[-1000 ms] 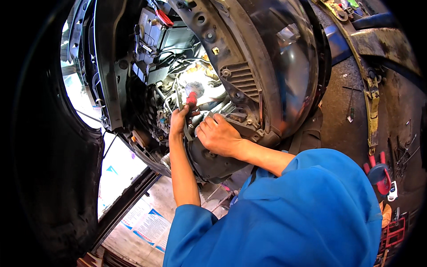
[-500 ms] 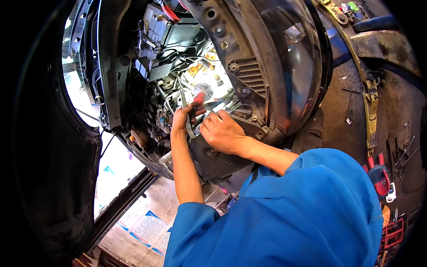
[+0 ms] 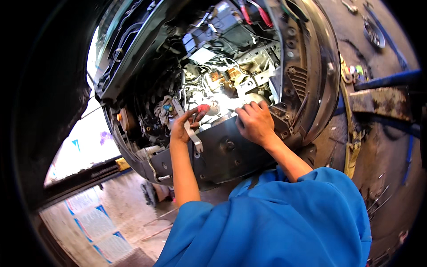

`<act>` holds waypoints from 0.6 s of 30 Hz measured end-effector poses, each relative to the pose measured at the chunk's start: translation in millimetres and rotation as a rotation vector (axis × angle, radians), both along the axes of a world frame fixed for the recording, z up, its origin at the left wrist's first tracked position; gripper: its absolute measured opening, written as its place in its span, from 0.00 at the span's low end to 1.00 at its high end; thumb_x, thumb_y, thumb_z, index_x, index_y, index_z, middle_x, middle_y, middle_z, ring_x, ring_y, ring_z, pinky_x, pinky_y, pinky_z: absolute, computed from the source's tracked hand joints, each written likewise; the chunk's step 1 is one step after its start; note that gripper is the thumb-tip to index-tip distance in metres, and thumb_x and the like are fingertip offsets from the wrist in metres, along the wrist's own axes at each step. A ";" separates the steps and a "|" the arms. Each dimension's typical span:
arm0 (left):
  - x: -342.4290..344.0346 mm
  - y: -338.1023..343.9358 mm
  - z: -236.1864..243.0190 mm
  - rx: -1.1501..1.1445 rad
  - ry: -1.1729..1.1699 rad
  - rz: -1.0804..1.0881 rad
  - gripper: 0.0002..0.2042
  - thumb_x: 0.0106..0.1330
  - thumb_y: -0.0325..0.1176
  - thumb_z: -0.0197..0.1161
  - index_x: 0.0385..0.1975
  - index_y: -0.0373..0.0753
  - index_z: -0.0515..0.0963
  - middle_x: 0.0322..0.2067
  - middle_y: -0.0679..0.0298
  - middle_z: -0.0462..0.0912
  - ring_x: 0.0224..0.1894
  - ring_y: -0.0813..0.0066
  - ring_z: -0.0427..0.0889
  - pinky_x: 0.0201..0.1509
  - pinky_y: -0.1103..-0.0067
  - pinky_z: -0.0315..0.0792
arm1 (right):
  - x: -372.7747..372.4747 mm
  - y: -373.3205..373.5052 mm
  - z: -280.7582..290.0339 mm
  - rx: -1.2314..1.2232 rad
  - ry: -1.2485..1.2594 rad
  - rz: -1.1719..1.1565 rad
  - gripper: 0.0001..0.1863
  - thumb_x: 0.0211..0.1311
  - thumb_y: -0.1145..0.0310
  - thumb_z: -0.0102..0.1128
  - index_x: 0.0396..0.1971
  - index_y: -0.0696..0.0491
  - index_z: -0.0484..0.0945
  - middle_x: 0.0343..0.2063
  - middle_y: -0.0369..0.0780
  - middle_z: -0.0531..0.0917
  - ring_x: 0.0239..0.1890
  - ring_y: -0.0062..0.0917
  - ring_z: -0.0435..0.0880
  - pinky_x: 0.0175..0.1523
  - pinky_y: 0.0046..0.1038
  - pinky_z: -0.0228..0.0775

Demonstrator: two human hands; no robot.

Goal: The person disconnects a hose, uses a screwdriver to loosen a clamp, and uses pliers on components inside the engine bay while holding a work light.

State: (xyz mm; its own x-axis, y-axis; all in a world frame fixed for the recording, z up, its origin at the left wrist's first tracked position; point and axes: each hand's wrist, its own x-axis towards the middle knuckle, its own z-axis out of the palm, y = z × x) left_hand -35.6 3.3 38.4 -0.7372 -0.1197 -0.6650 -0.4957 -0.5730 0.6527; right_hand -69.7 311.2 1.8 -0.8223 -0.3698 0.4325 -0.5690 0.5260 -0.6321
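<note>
My left hand (image 3: 181, 128) is closed around a work light with a red collar (image 3: 203, 108), whose bright head points into the engine bay. Beside that hand, a flat, pale metal bracket (image 3: 194, 139) slants down over the edge of the black front panel (image 3: 218, 153); whether the fingers also grip it I cannot tell. My right hand (image 3: 256, 123) is bent over the panel's upper edge, its fingers curled and the tips partly hidden. Strong glare between the hands washes out the engine parts (image 3: 231, 103) there.
A battery (image 3: 222, 20) and red-handled clamps or pliers (image 3: 265, 18) lie at the far side of the bay. The raised hood (image 3: 49, 111) fills the left. On the floor at right are a yellow bar (image 3: 353, 147), blue lift arms (image 3: 387, 80) and a round dish (image 3: 373, 33).
The view has turned and shifted, showing more of the engine bay. My right hand has moved right along the panel, away from the left. My left hand still holds the light.
</note>
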 end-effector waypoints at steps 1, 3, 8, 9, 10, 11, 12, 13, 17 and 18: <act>11.3 -3.3 7.3 -0.009 0.054 0.021 0.21 0.72 0.35 0.50 0.52 0.20 0.70 0.47 0.37 0.79 0.44 0.58 0.84 0.24 0.84 0.65 | 0.6 -1.4 0.2 0.017 0.009 -0.004 0.12 0.46 0.64 0.66 0.32 0.50 0.80 0.27 0.37 0.79 0.37 0.30 0.78 0.46 0.35 0.63; 35.4 -9.8 25.7 -0.143 0.142 0.053 0.20 0.72 0.36 0.52 0.51 0.22 0.72 0.45 0.39 0.80 0.41 0.63 0.84 0.24 0.86 0.62 | 1.0 -3.1 2.1 0.041 0.033 -0.006 0.12 0.46 0.65 0.67 0.33 0.51 0.80 0.28 0.37 0.80 0.37 0.31 0.78 0.46 0.35 0.63; 105.4 -15.9 79.8 -0.164 0.302 0.210 0.21 0.73 0.40 0.50 0.54 0.27 0.73 0.49 0.45 0.79 0.36 0.73 0.78 0.22 0.88 0.60 | 4.4 -7.2 0.4 0.052 0.096 0.001 0.12 0.46 0.67 0.66 0.34 0.51 0.81 0.29 0.37 0.81 0.36 0.30 0.78 0.45 0.33 0.64; 119.5 -15.5 87.9 -0.176 0.326 0.247 0.22 0.73 0.42 0.51 0.55 0.29 0.73 0.51 0.48 0.78 0.36 0.76 0.76 0.23 0.89 0.60 | 5.1 -7.7 -0.1 0.050 0.108 0.001 0.12 0.46 0.67 0.65 0.34 0.51 0.82 0.30 0.37 0.82 0.36 0.30 0.78 0.45 0.33 0.64; 131.6 -16.8 94.0 -0.240 0.381 0.263 0.22 0.73 0.43 0.51 0.55 0.31 0.74 0.50 0.51 0.80 0.35 0.78 0.75 0.22 0.89 0.59 | 6.7 -7.5 1.9 0.060 0.098 0.015 0.12 0.47 0.68 0.65 0.35 0.51 0.82 0.30 0.37 0.82 0.36 0.30 0.79 0.45 0.33 0.64; 139.5 -14.6 99.3 -0.347 0.370 0.350 0.22 0.73 0.44 0.51 0.54 0.32 0.75 0.44 0.55 0.81 0.33 0.79 0.74 0.22 0.89 0.56 | 7.3 -9.0 5.7 0.052 0.101 0.008 0.12 0.47 0.69 0.64 0.35 0.50 0.82 0.29 0.36 0.82 0.35 0.30 0.79 0.44 0.33 0.63; 149.1 -20.0 96.9 -0.412 0.390 0.391 0.21 0.74 0.44 0.50 0.53 0.31 0.75 0.44 0.53 0.82 0.32 0.78 0.75 0.21 0.88 0.56 | 9.6 -9.5 6.2 0.055 0.111 0.004 0.11 0.48 0.70 0.64 0.35 0.50 0.82 0.29 0.36 0.82 0.35 0.30 0.79 0.44 0.33 0.63; 155.2 -25.5 96.1 -0.477 0.409 0.430 0.21 0.74 0.43 0.48 0.52 0.30 0.76 0.44 0.51 0.83 0.31 0.78 0.76 0.21 0.88 0.56 | 10.6 -9.5 7.0 0.059 0.121 -0.003 0.11 0.48 0.71 0.63 0.34 0.50 0.82 0.29 0.36 0.82 0.34 0.30 0.79 0.43 0.34 0.64; 173.2 -39.0 83.4 -0.478 0.424 0.531 0.19 0.73 0.40 0.49 0.52 0.31 0.76 0.43 0.52 0.83 0.29 0.76 0.76 0.20 0.86 0.55 | 13.1 -14.7 6.4 0.042 0.155 0.017 0.09 0.50 0.71 0.62 0.33 0.51 0.81 0.29 0.38 0.82 0.34 0.33 0.79 0.42 0.33 0.64; 167.3 -40.0 80.0 -0.522 0.405 0.540 0.18 0.73 0.39 0.49 0.51 0.31 0.77 0.42 0.51 0.83 0.29 0.76 0.76 0.20 0.86 0.56 | 9.2 -14.0 7.0 0.065 0.152 0.005 0.09 0.51 0.71 0.61 0.34 0.51 0.81 0.29 0.39 0.82 0.35 0.34 0.79 0.43 0.34 0.64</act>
State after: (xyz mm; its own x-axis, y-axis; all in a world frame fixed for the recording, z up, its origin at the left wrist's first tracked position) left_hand 131.7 -36.7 118.4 -0.6602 -0.7407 -0.1243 0.0876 -0.2404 0.9667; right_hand -60.6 297.3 8.8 -0.7472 -0.4046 0.5272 -0.6582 0.5600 -0.5031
